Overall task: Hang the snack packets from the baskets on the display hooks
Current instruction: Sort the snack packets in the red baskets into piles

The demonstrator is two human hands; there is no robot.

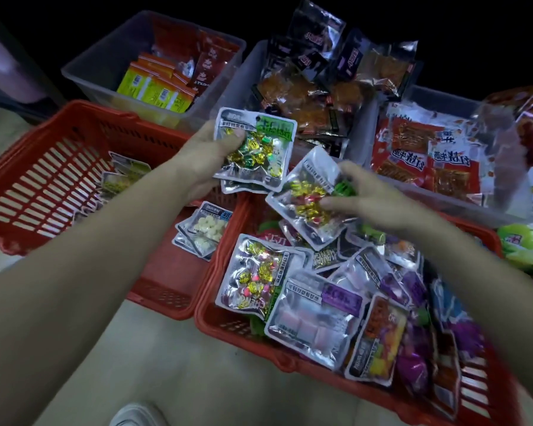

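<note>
My left hand [202,155] grips a small stack of silver snack packets [256,149] with green labels and gold-wrapped sweets, held above the gap between two red baskets. My right hand [371,195] pinches another silver packet [308,201] of the same kind, lifted just over the right red basket [228,321]. That basket is heaped with several mixed packets, silver, purple and orange. The left red basket [43,142] holds a few silver packets at its right side. No display hooks are in view.
Three clear plastic bins stand behind: one with yellow and red packets [154,84], one with dark and orange packets [314,87], one with red-and-white packets [428,149]. White-sweet packets [203,229] lie in a lower red basket. Green bags [526,250] at right. My shoe [136,416] on the pale floor.
</note>
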